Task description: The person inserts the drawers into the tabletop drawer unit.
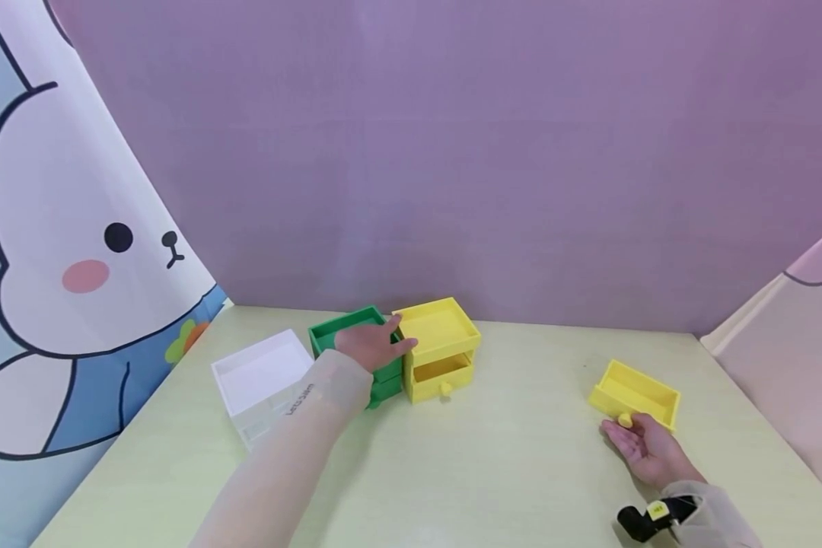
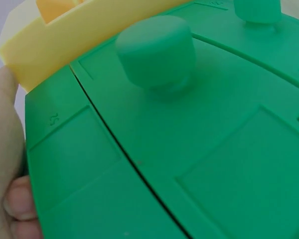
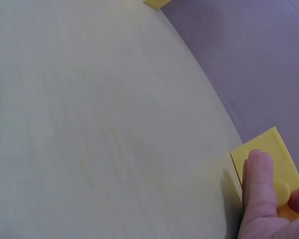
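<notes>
My left hand point(image 1: 370, 346) lies over the top of a small green drawer cabinet point(image 1: 387, 390). Its thumb and one finger are spread straight and touch the left edge of a yellow drawer cabinet point(image 1: 445, 329); its other fingers are partly hidden. An open slot shows above the yellow cabinet's lower knobbed drawer point(image 1: 421, 392). In the left wrist view, the green front point(image 2: 229, 139) with its round knob point(image 2: 157, 52) fills most of the picture. At the right, my right hand point(image 1: 647, 453) pinches the knob of a separate yellow drawer point(image 1: 640, 387). Whether that drawer rests on the table cannot be told.
A white drawer cabinet point(image 1: 263, 369) with a tray top stands left of the green one, partly covered by my left sleeve. All stand on a pale table point(image 1: 493, 464) backed by a purple cloth point(image 1: 452, 152). A cartoon-printed cloth point(image 1: 82, 228) hangs at left.
</notes>
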{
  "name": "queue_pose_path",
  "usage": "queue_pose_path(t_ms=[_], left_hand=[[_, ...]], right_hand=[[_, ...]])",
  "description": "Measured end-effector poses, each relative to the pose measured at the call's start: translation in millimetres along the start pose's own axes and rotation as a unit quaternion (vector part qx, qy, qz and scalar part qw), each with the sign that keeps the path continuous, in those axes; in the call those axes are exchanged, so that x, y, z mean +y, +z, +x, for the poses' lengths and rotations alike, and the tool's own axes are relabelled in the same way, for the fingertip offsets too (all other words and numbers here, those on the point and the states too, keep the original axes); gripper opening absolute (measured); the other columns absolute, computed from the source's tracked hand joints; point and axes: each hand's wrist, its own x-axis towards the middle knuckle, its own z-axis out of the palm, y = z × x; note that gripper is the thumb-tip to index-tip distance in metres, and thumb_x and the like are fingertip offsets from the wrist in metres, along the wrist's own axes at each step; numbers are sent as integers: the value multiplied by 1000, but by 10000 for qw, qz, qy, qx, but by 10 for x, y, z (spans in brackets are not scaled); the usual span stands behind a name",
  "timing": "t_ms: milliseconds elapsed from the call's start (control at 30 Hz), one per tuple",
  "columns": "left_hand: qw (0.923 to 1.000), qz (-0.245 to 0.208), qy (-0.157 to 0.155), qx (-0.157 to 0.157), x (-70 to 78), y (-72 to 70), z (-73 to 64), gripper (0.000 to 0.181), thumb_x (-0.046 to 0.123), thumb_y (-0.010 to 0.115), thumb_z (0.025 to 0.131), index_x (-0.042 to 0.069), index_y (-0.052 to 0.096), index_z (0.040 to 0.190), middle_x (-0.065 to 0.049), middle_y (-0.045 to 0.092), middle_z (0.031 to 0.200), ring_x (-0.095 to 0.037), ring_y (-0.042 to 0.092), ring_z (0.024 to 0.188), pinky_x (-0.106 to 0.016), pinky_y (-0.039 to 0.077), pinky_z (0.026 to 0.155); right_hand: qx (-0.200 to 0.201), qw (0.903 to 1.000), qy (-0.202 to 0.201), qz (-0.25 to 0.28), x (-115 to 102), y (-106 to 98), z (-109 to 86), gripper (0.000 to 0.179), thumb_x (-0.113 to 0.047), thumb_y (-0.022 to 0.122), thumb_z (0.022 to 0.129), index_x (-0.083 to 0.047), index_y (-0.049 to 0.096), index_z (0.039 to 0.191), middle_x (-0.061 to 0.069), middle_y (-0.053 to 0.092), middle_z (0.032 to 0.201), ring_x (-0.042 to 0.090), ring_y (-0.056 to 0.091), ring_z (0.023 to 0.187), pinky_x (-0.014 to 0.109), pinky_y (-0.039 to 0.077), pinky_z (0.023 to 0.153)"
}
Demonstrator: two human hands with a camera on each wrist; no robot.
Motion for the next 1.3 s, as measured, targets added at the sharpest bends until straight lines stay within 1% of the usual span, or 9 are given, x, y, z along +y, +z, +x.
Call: queue_pose_path(t_ms=[133, 333, 433, 600, 700, 900, 1033, 1167, 1300], left_hand=[[10000, 50, 15, 1, -6, -10, -9, 71, 70, 30, 92, 35, 21, 153, 2, 29, 50, -12, 18, 40, -27, 20, 45], [10000, 68, -13, -22, 0, -4, 0, 71, 70, 31, 92, 34, 22, 153, 2, 31, 50, -13, 19, 40, -27, 21, 45], [10000, 39, -12, -37, 4, 4, 2, 71, 70, 31, 92, 34, 23, 153, 2, 32, 51, -13, 20, 40, -27, 22, 45], [10000, 12, 7, -11, -2, 22, 10, 71, 69, 31, 92, 34, 23, 153, 1, 32, 51, -14, 19, 39, -27, 21, 45], [10000, 55, 5, -12, -9, 33, 23, 71, 70, 30, 92, 34, 22, 153, 2, 31, 51, -13, 19, 39, -27, 20, 44], [9999, 157, 38, 33, -4, 34, 41, 72, 71, 29, 92, 34, 22, 153, 2, 31, 50, -13, 18, 39, -27, 20, 44], [9998, 159, 84, 53, 10, 18, 32, 72, 70, 29, 92, 33, 22, 153, 2, 32, 51, -13, 19, 40, -27, 20, 45], [9999, 126, 48, 65, 9, 8, 14, 71, 70, 30, 92, 33, 23, 153, 2, 32, 51, -13, 19, 40, -27, 20, 44], [9999, 137, 27, 66, 2, 14, 10, 71, 70, 30, 92, 33, 23, 153, 2, 32, 51, -13, 19, 40, -27, 20, 44]], right_hand=[[81, 9999, -28, -150, 9, 37, -13, 44, -22, 25, 104, 0, 57, 82, 17, 68, 80, 23, 70, 79, 24, 49, 85], [-198, 9990, -78, -390, 78, 97, -13, 42, -16, 27, 104, 2, 58, 82, 16, 68, 79, 21, 70, 76, 21, 50, 82], [-275, 9966, -179, -754, 144, 150, -22, 39, -16, 28, 103, 1, 57, 83, 15, 68, 78, 18, 70, 75, 19, 50, 80], [-314, 9878, -350, -1484, 273, 277, -30, 33, -17, 30, 104, -1, 54, 88, 10, 68, 79, 12, 69, 73, 17, 50, 76], [-374, 9838, -360, -1718, 356, 350, -38, 30, -16, 32, 104, -2, 53, 89, 9, 68, 80, 11, 69, 72, 16, 50, 74], [-653, 9812, -271, -1796, 515, 488, -64, 33, -16, 32, 103, -3, 57, 85, 8, 69, 78, 10, 69, 71, 16, 50, 73], [-985, 9776, -221, -1848, 614, 590, -100, 35, -16, 31, 103, -4, 57, 84, 6, 70, 79, 9, 69, 73, 16, 50, 74], [-1328, 9733, -186, -1862, 715, 692, -122, 32, -15, 33, 103, -4, 58, 86, 6, 70, 80, 10, 69, 75, 17, 50, 76], [-1300, 9691, -242, -2085, 811, 780, -143, 28, -15, 36, 102, -6, 58, 87, 4, 68, 81, 9, 67, 74, 17, 50, 76]])
